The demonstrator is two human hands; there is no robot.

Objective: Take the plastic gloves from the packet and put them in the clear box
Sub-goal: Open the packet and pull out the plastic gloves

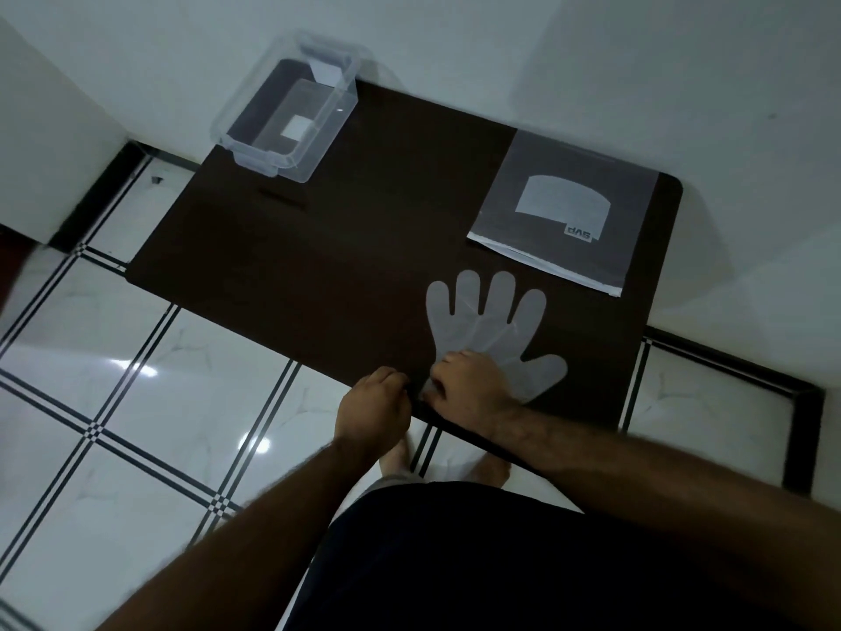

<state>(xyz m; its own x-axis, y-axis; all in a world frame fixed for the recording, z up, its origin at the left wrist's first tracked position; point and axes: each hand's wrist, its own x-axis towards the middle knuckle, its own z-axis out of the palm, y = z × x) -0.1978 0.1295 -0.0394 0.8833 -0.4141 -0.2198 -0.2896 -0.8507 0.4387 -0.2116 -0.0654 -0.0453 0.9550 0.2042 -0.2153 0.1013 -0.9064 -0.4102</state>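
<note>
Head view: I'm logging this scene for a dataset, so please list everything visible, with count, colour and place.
Translucent plastic glove: one outline visible (whether more are stacked cannot be told), whitish, flat on the table's near right part, fingers pointing away from the person.
Flat glove packet: one, grey with a pale label, far right of the table.
Clear plastic box: one, transparent, open, far left corner of the table.
Dark brown table: one, against the white wall.
Tiled floor: white with black lines, left of and below the table.
Left hand: at the near table edge, by the glove's cuff.
Right hand: resting on the glove's cuff end.
</note>
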